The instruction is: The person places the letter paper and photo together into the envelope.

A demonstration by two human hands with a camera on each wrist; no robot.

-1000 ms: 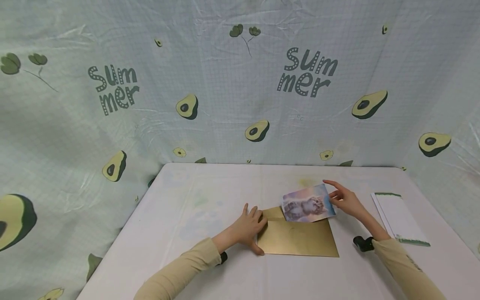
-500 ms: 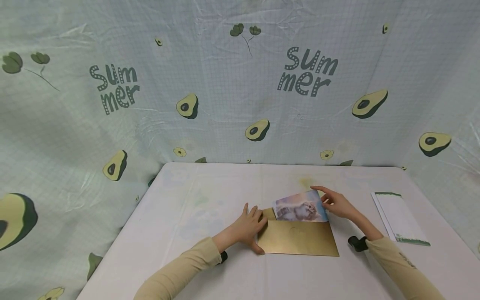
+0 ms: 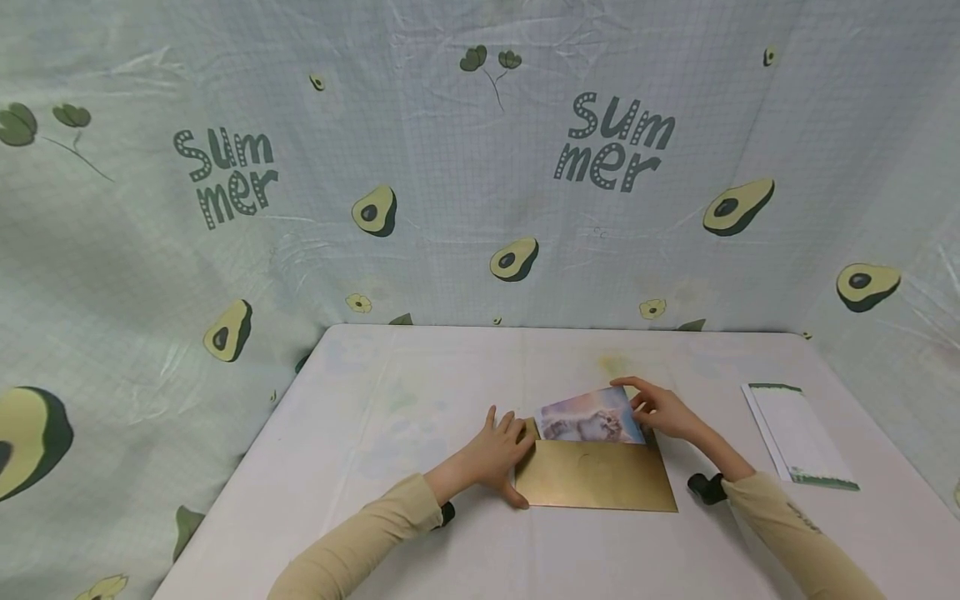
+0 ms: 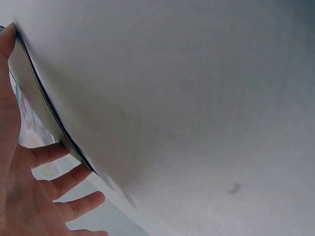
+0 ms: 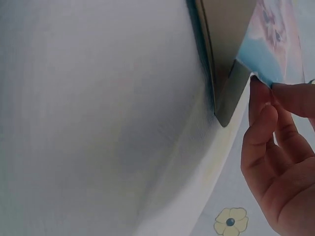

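A gold envelope [image 3: 596, 475] lies on the white table, its pocket facing up. My left hand [image 3: 495, 457] rests on its left side with spread fingers; in the left wrist view, thumb and fingers touch the envelope's edge [image 4: 37, 88]. A picture card [image 3: 588, 419] showing fluffy kittens sits slightly tilted, its lower part hidden in the envelope's pocket. My right hand [image 3: 663, 412] pinches the card's right end between thumb and fingers. In the right wrist view, the card's blue corner [image 5: 258, 61] is between the fingertips, beside the envelope's flap.
A white notepad [image 3: 806, 437] with green leafy borders lies to the right of my right hand. The white table [image 3: 360, 433] ends at a hanging cloth [image 3: 442, 167] printed with avocados, behind and at both sides.
My right hand has moved left and slightly down with the card, which now sits deeper behind the envelope's front edge. The left hand and the envelope have stayed in place.
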